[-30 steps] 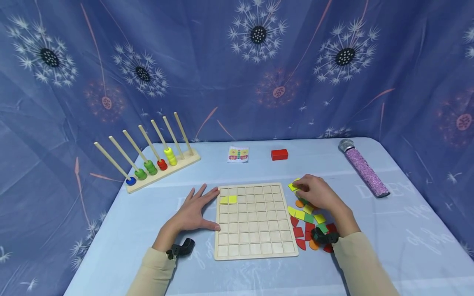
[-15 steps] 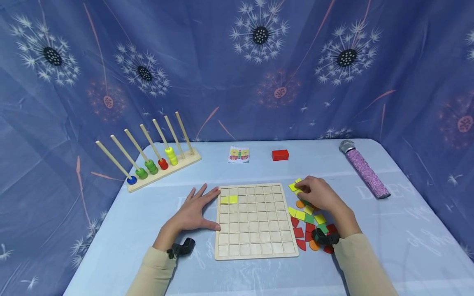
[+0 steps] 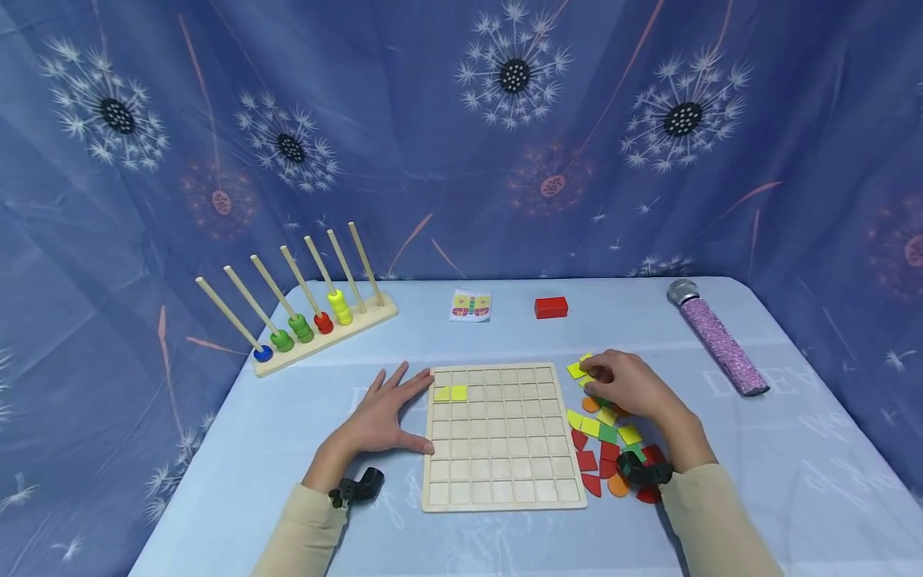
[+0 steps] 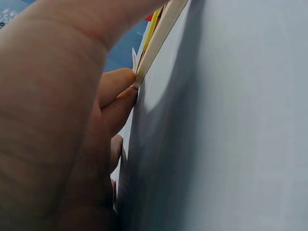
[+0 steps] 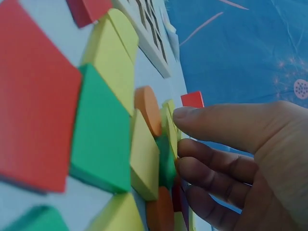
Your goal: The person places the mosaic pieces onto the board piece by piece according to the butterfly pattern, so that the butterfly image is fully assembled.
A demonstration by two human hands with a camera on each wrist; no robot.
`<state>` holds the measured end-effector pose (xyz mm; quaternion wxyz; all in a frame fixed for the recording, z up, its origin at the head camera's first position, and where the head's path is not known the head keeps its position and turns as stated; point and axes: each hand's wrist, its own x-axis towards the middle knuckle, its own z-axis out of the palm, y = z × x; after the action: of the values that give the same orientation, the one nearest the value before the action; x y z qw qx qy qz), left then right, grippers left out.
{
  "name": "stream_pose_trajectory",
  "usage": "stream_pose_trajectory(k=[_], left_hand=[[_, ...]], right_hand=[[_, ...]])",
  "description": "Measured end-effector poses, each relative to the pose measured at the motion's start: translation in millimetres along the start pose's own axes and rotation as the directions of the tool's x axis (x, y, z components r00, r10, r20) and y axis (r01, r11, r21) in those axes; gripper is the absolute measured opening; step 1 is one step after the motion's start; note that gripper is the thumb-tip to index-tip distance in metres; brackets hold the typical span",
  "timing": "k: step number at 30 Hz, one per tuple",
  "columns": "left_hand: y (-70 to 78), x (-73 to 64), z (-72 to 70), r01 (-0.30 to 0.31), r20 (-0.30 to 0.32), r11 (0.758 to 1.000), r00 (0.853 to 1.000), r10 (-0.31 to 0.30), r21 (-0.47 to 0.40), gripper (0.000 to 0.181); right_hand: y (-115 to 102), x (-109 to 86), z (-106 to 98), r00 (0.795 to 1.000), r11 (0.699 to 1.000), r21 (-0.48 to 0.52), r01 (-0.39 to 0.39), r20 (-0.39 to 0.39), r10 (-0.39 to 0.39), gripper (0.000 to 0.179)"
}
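Head view shows the right hand [image 3: 634,386] reaching down over the loose pieces beyond the right edge of the board, its thumb and fingers drawn close together at some yellow tiles [image 5: 171,132]; from where I stand I can't tell whether one is actually pinched or merely touched. Those tiles lie at the far end of the pile, near the board's upper right corner. They look thin, stiff and light, probably painted wood, so I'd expect them to come up easily by opposite edges, though a flat one may slide before a fingertip gets under it. They don't look fragile. Crowding is the nuisance: an orange disc [image 3: 590,404], green tile [image 3: 608,433] and red pieces [image 3: 587,461] lie close by, some touching, and the wrist camera [image 3: 644,470] hangs over the nearer ones. Across the way, the left hand [image 3: 382,413] is spread wide, fingers and thumb against the left side of the wooden grid board [image 3: 505,449], gripping nothing; it should steady a light, rigid board well enough. Two yellow pieces [image 3: 459,393] sit side by side in its second row. Behind are a picture card [image 3: 471,306], red block [image 3: 551,308], glittery microphone [image 3: 721,344] and peg rack [image 3: 324,343], all well out of the way.
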<state>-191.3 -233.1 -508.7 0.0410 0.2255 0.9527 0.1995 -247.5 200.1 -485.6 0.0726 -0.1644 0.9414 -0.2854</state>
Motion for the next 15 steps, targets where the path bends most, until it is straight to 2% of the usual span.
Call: stream_pose_trajectory(k=[5, 15], left_hand=[[0.6, -2.0, -2.0, 0.007, -0.005, 1.0, 1.0, -0.007, 0.003, 0.116], [3.3, -0.2, -2.3, -0.002, -0.004, 1.0, 1.0, 0.002, -0.01, 0.115]], right_hand=[[1.3, -0.9, 0.2, 1.0, 1.0, 0.003, 0.018, -0.014, -0.018, 0.037], [6.8, -6.3, -5.4, 1.0, 1.0, 0.0, -0.001, -0.031, 0.001, 0.03]])
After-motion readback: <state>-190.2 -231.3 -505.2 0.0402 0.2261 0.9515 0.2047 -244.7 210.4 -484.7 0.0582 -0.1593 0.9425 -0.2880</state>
